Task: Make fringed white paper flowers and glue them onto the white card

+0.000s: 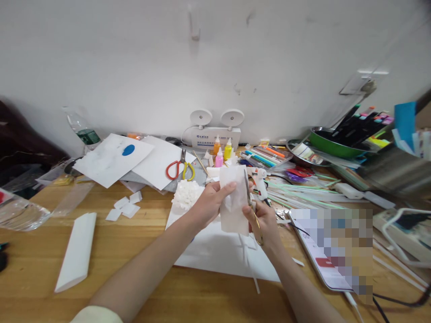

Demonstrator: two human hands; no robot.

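Observation:
Near the middle of the view my left hand (pixel 210 202) pinches a white piece of paper (pixel 234 211) by its left side, thumb on the near face. My right hand (pixel 264 220) grips a pair of scissors (pixel 257 229) with gold-coloured handles. The blades run up along the paper's right edge; how far they are open is hard to see. Below both hands a large white sheet (pixel 215 255) lies on the table, with thin paper strips (pixel 251 264) over it. A heap of small white pieces (pixel 186 194) sits at that sheet's upper left.
Left on the wooden table (pixel 134 278) lie a folded white paper (pixel 76 251) and several paper squares (pixel 125 208). Red-and-yellow-handled pliers (pixel 182 167), paint bottles (pixel 228 149) and a glue gun (pixel 260 183) stand or lie behind. A tablet (pixel 323 255) with a cable is at right.

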